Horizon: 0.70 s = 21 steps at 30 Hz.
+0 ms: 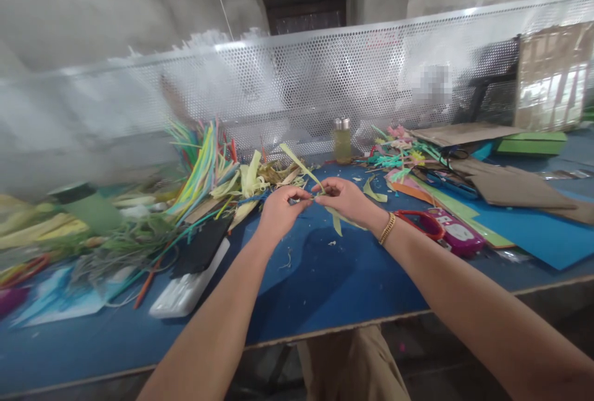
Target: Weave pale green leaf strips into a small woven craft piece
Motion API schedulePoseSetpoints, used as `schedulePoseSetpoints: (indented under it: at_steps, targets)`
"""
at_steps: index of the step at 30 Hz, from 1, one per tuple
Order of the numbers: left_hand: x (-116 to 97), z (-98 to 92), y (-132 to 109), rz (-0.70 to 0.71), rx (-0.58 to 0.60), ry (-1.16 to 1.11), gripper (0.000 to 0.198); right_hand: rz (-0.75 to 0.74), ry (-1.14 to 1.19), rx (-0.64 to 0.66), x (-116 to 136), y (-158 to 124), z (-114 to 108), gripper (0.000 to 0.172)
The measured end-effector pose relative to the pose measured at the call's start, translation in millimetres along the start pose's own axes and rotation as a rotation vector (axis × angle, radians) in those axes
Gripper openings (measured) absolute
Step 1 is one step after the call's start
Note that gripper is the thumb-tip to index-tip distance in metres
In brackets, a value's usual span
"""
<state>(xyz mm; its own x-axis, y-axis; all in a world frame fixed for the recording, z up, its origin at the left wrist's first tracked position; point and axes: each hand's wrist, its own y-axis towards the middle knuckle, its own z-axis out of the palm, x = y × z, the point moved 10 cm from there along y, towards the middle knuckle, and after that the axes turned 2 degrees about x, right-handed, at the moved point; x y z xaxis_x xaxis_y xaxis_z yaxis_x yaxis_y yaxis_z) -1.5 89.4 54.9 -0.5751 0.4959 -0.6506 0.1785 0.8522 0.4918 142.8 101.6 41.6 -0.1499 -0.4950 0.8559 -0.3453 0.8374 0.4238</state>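
My left hand [280, 209] and my right hand [346, 198] meet over the blue table [325, 283], both pinched closed on a yellow-green leaf strip [301, 167]. One end of the strip rises up and to the left. Another piece hangs down below my right hand. A gold bangle [387, 228] is on my right wrist.
A heap of colourful strips and straws [204, 172] lies to the left, with a black and white case [195, 271] beside it. A small bottle [343, 140] stands by the perforated metal screen [325, 73]. Red-handled scissors [420, 223], a pink pouch [457, 234], and cardboard sheets [510, 184] lie right.
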Motion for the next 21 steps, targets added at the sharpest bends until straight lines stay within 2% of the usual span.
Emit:
schedulePoseSetpoints:
  at_steps: [5, 8, 12, 15, 21]
  targets:
    - [-4.2, -1.4, -0.3, 0.024, -0.021, 0.020, 0.012, 0.019, -0.041, 0.039, 7.2, -3.1, 3.0, 0.013]
    - [-6.5, -6.2, -0.2, 0.012, -0.035, 0.012, 0.011, 0.033, -0.040, 0.019, 4.8, -2.4, 0.3, 0.009]
    - [-14.7, -18.8, -0.2, 0.048, -0.087, 0.038, 0.009, 0.049, -0.027, -0.014, 1.2, -0.9, -3.7, 0.014]
    - [-21.5, -23.8, 0.1, 0.101, -0.087, 0.053, 0.009, 0.116, 0.025, -0.015, -2.7, -1.5, -5.3, 0.015]
    - [-19.2, -28.5, 3.3, 0.121, -0.084, 0.092, 0.011, 0.197, 0.068, -0.013, -4.5, -3.9, -8.1, 0.018]
